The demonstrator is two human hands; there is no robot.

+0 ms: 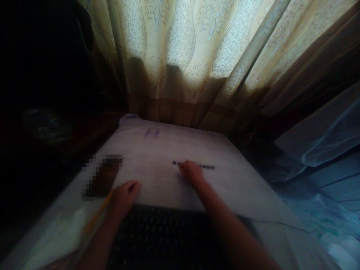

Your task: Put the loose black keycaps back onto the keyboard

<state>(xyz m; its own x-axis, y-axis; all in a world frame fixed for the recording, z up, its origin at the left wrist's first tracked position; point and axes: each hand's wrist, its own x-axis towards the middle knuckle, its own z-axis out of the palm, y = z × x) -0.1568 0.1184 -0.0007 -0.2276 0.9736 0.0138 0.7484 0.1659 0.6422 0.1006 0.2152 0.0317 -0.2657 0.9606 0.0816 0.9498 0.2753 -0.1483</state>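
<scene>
A row of small dark pieces [207,167], which look like keycaps, lies across the white cloth. My right hand [192,173] is over the middle of this row and hides part of it. Its fingers are pinched together at the pieces; what sits between them is too small to make out. Nearer to me, my left hand [125,194] rests on the cloth with loosely curled fingers, and whether it holds anything is hidden. Beside its wrist runs a thin yellow-orange stick-like tool [98,213]. A black keyboard [160,228] lies under my forearms, dim and partly covered.
A pixelated dark brown object [104,178] lies left of my left hand. The white cloth [168,142] bears a purple letter H [152,132]. A cable [281,223] runs off to the right. Patterned curtains [180,48] hang behind the table, and a pale crumpled item [59,232] lies front left.
</scene>
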